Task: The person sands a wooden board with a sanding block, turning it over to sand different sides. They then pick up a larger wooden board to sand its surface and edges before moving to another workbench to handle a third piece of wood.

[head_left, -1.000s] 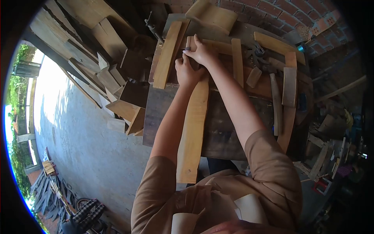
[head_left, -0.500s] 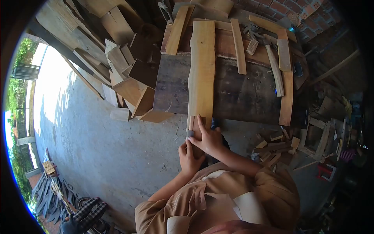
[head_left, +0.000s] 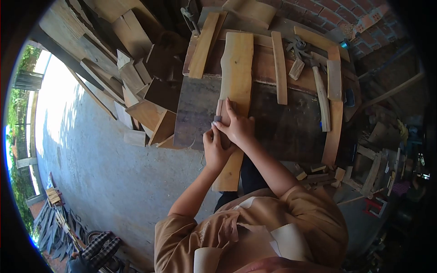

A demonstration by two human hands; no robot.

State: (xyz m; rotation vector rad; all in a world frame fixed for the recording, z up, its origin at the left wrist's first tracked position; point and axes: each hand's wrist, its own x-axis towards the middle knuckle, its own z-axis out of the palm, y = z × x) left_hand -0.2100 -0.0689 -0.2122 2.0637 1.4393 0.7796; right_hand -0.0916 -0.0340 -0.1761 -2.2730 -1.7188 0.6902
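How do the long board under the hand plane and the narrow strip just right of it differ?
- Size: the long board is longer and much wider than the narrow strip.
- Edge: the long board's left edge is wavy; the narrow strip's edges look smoother.
- Pose: the long board overhangs the bench; the narrow strip lies wholly on it.
Shared: both wood, lying flat.

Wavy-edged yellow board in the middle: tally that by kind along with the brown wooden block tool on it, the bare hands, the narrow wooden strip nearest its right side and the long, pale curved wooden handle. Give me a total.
Bare hands: 2, left hand and right hand
Brown wooden block tool: 1
Wavy-edged yellow board: 1
Narrow wooden strip: 1
Pale curved wooden handle: 1
Total: 6
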